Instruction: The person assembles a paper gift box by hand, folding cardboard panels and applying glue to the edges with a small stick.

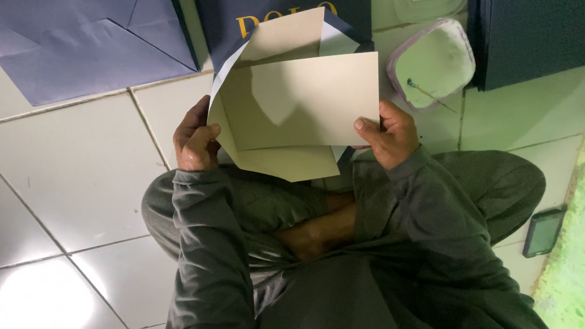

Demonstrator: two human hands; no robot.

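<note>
- Paper sheet (79,42) in dark blue, creased and laid flat, is seen in the upper left of the frame on the white tiled floor (59,163), well apart from both hands and apparently set aside there.
- Left hand (194,143), left of centre, is curled shut on the left edge of the folded card (299,104), thumb on the near face and fingers behind, so that edge is pinned while the panels stand open.
- The folded card is held at upper centre, between the two hands and above the crossed legs (316,233); its beige inner faces are turned toward the camera, with dark blue outer flaps showing at the top, which suggests it is being kept spread for a look inside.
- Right hand (388,136), right of centre, is closed on the lower right corner of the card, thumb pressed on the front panel, so the sheet is kept taut against the other grip.
- Pale round container (434,63) with a thin stick across it rests on the floor just beyond the right hand, within easy reach.
- Dark board (539,25) is seen in the upper right.
- Dark phone (543,233) lies flat at lower right, beside the knee.
</note>
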